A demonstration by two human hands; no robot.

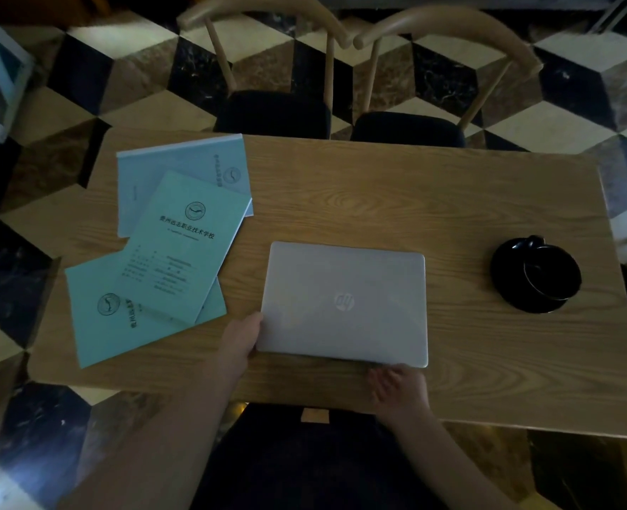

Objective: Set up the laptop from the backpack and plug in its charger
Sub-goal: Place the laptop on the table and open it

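A closed silver laptop [345, 301] lies flat on the wooden table [378, 200], its logo facing up. My left hand [240, 338] grips its near left corner. Just below the near edge, towards the right corner, my right hand [396, 390] rests with its fingers touching or just under the front lip. No backpack or charger shows in the view.
Three pale green booklets [179, 248] lie fanned out to the left of the laptop. A black cup on a black saucer [536, 274] stands at the right. Two wooden chairs [279, 104] are tucked in at the far side, on a chequered floor.
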